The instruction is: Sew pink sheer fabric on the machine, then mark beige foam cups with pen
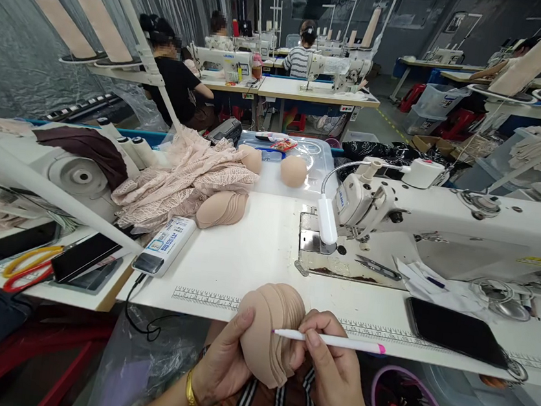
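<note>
A stack of beige bra cups (255,341) is gripped in my left hand (228,348), its thumb lying on the front cup. My right hand (331,360) pinches a white marker pen (347,343) with a pink end. The pen's tip touches or nearly touches the front cup near its right edge. Some right-hand fingers rest against the side of the stack. Beyond my hands, another beige cup stack (223,209) lies on the white table (256,247) beside a heap of beige lace fabric (185,180).
A sewing machine (396,211) with a lamp (328,219) stands at the right. Thread snips (378,267) and a black phone (456,330) lie near it. At the left are a white power bank (165,246) and scissors (31,267). A purple bin (379,385) stands below. Co-workers sit further back.
</note>
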Available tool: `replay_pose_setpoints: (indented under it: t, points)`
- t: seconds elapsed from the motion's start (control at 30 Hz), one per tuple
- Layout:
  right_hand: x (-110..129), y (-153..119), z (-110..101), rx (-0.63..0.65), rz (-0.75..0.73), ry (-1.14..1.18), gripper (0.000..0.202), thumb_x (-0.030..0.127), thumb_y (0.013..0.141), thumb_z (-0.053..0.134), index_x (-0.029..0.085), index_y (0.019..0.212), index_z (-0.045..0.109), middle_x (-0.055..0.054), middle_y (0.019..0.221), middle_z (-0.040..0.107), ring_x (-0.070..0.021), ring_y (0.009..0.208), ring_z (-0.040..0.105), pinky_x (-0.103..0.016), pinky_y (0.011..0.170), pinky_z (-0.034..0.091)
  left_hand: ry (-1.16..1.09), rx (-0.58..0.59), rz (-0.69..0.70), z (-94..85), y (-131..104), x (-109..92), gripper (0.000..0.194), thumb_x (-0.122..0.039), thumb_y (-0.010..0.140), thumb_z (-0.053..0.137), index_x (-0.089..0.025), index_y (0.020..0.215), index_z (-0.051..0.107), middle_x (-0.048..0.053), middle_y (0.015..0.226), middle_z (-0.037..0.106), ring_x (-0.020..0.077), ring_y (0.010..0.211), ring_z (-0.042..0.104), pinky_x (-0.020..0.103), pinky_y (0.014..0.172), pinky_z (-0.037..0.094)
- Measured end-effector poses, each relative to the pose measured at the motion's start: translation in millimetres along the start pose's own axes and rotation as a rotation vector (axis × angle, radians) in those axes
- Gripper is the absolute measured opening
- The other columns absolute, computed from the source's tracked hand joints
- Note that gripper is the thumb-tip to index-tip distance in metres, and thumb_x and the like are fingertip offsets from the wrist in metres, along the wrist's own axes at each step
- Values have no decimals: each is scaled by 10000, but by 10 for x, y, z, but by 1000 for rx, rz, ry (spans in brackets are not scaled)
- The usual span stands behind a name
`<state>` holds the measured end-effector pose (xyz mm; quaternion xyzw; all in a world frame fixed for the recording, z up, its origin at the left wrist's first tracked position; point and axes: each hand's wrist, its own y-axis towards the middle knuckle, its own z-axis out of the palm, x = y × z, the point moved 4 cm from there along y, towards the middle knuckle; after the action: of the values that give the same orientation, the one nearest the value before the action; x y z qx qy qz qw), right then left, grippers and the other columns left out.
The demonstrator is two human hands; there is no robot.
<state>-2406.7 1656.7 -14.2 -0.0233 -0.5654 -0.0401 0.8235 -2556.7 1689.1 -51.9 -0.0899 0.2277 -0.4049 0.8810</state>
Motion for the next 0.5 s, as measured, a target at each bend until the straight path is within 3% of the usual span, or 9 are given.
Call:
replay_pose_setpoints:
  t: [0.23,0.37,0.5]
  points:
    - [10,8,36,10,10,-71,294,479,1069,589,225,931,641,-2,678,693,-159,621,591,-283,622,458,-16,39,-4,59,-4,-9,699,-514,961,706,-16,1443,614,261,1480,613,354,1343,619,482,1233,386]
    - [-12,25,-59,34,-23,-36,272,478,1082,554,238,988,641,6,680,674,-177,640,600,-303,659,471,-5,7,28,-5,1,-5,633,-499,949,727,-62,1402,665,228,1451,650,368,1366,598,507,1246,361]
    - [96,133,-316,-147,-52,-279,298,516,1052,592,256,1165,686,-73,1006,746,-253,990,672,-376,914,518,27,-12,95,-36,-7,-65,600,-495,884,806,-152,1366,704,167,1446,669,357,1400,564,483,1232,383]
